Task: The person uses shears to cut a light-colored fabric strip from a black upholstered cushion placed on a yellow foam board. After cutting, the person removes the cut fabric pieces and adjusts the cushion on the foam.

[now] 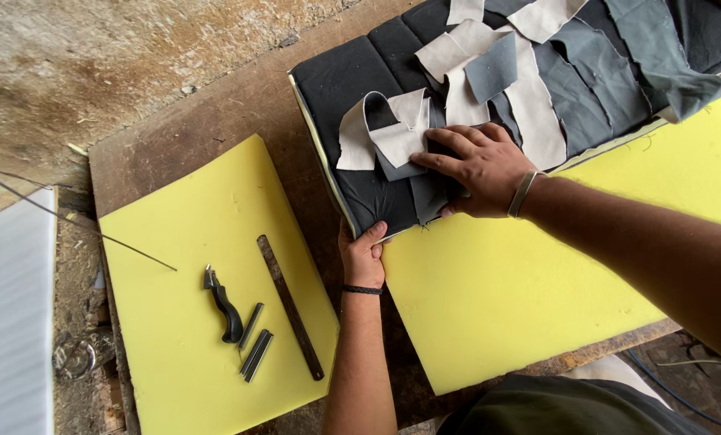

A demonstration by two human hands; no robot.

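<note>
A black padded seat cover (352,80) lies on the wooden table, its top strewn with grey and beige fabric strips (529,97). My right hand (477,165) presses flat on the strips near the cover's front corner, fingers spread, a metal bangle on the wrist. My left hand (364,254) grips the cover's front edge from below, thumb on top, with a black band on the wrist.
Two yellow foam sheets lie on the table: one at the left (183,282), one at the right (538,274) partly under the cover. On the left sheet rest a black-handled tool (225,306), staple strips (255,346) and a metal ruler (289,306). A white panel (14,306) stands far left.
</note>
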